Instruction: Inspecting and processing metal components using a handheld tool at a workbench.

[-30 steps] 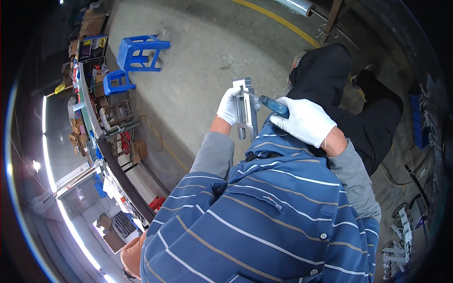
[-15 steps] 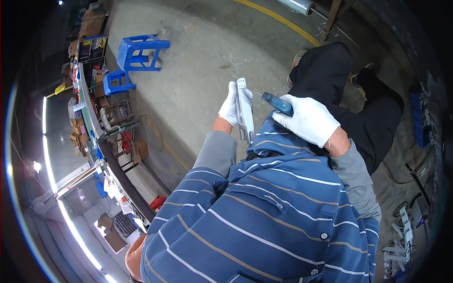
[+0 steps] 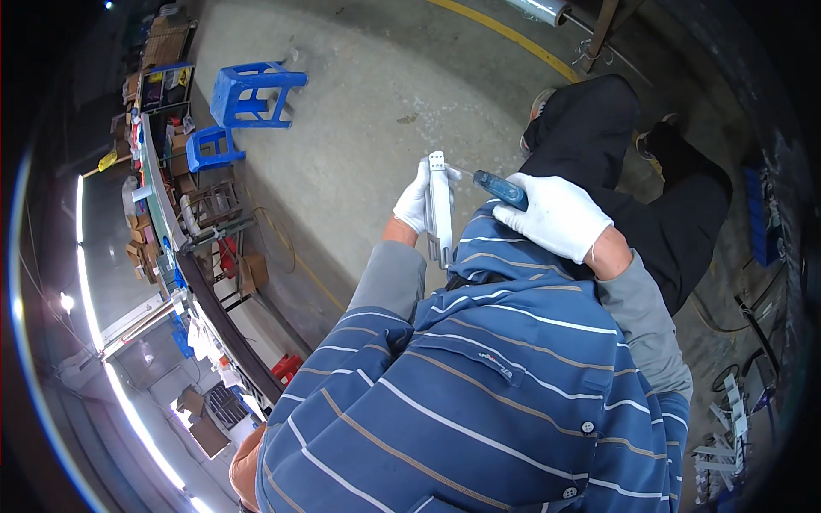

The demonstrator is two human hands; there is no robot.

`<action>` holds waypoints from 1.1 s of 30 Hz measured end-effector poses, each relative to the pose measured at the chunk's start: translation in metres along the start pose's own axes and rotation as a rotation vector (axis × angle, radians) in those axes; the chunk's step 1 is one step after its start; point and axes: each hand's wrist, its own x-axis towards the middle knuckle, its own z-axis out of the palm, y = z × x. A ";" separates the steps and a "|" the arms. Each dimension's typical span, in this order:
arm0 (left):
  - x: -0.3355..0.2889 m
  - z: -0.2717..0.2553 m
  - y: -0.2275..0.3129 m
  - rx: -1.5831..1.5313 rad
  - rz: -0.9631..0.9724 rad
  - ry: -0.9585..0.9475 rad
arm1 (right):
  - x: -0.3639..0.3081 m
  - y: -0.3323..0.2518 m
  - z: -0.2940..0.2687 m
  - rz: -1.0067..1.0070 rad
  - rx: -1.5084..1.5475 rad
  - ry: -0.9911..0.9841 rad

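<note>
My left hand (image 3: 412, 203), in a white glove, is closed around a long, narrow, white-and-silver metal bracket (image 3: 440, 209) held roughly upright in front of my waist. Small holes show at the bracket's top end, and its lower part looks slotted. My right hand (image 3: 556, 218), also gloved in white, grips a tool with a translucent blue handle (image 3: 499, 189) that looks like a screwdriver. Its thin shaft points left toward the upper part of the bracket. Whether the tip touches the bracket I cannot tell.
Two blue plastic stools (image 3: 256, 92) stand on the concrete floor at the far left. A long workbench (image 3: 162, 184) with boxes runs along the left. White metal parts (image 3: 723, 445) are heaped at the lower right, below a blue bin (image 3: 761, 214). A film roll (image 3: 543, 10) lies at the top.
My left hand and the bracket have dropped slightly, and the bracket stands a little straighter. My right hand with the screwdriver has shifted slightly down and left.
</note>
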 end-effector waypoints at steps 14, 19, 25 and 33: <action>0.012 -0.005 -0.007 0.027 0.063 -0.141 | 0.003 0.004 0.000 0.014 -0.013 0.037; 0.009 0.003 -0.004 0.031 0.079 -0.113 | 0.003 0.007 0.002 0.009 -0.004 0.043; 0.007 -0.002 -0.006 0.055 0.060 -0.064 | 0.003 0.005 0.004 -0.010 -0.020 0.064; 0.000 0.004 -0.003 0.033 0.117 -0.067 | 0.004 -0.003 -0.003 -0.025 -0.045 0.049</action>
